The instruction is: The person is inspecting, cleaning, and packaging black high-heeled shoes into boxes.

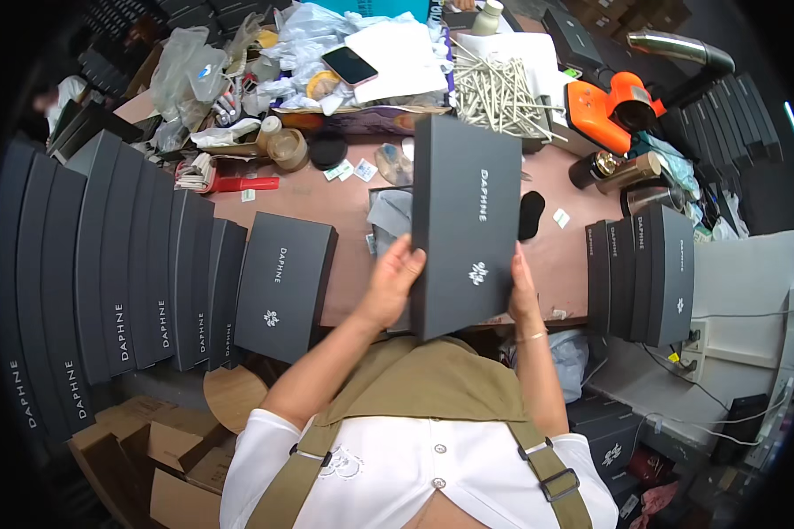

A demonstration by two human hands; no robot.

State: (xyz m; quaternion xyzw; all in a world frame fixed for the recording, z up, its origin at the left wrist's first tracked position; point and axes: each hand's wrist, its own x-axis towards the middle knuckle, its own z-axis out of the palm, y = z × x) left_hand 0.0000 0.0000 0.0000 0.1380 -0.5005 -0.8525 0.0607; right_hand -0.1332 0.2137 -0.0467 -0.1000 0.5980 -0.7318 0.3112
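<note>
A: Largest first: what fills nine o'clock?
B: A fanned row of boxes overlapping along the table; a smaller stack stands at three o'clock.
A: And at centre?
B: The box, dark and flat, held upright above the table edge, lid toward the camera.
A: The grip?
B: Left hand at its seven o'clock edge, fingers spread and pressed on the face; right hand at five o'clock, fingers closed along the side.
A: Handling advice?
B: Likely best to keep both edges evenly supported, palms off the printed emblem, and hold it level, well clear of the sticks at twelve.
</note>
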